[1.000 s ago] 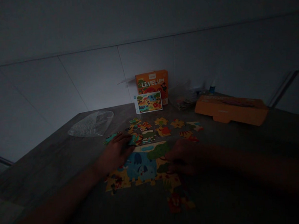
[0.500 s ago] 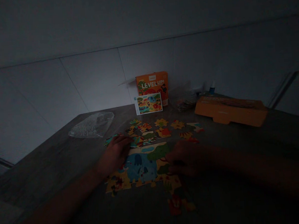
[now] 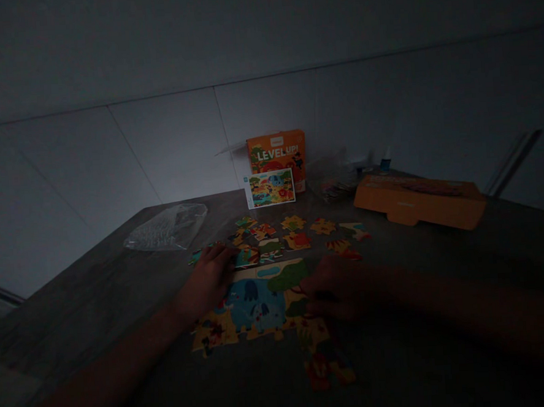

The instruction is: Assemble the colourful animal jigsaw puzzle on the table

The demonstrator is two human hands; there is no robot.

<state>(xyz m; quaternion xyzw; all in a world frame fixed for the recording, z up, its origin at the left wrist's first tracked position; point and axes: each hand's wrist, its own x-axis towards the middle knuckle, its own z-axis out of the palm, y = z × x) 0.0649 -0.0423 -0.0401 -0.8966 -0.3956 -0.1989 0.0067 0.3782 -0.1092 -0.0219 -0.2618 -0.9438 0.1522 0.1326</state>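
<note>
A partly joined jigsaw puzzle (image 3: 260, 305) lies flat on the dark table, with blue elephants and a green tree on it. My left hand (image 3: 210, 270) rests at its upper left edge, fingers stretched forward and slightly bent, close to loose pieces. At the right edge, my right hand (image 3: 335, 285) has its fingers curled in at the tree piece (image 3: 289, 277), fingertips on its border; dim light hides the exact grip. Below that hand, a strip with a lion piece (image 3: 319, 367) extends toward me. Several loose puzzle pieces (image 3: 297, 240) are spread beyond the joined part.
A picture card (image 3: 271, 189) leans against an upright orange box (image 3: 276, 143) by the wall. An open orange box part (image 3: 419, 203) lies at the right, near a small bottle (image 3: 386, 159) and a clear bag with pieces (image 3: 338, 187). Another clear plastic bag (image 3: 169, 228) lies at the left.
Both hands stay in almost the same place on the puzzle. The loose pieces, boxes and bags have not visibly moved.
</note>
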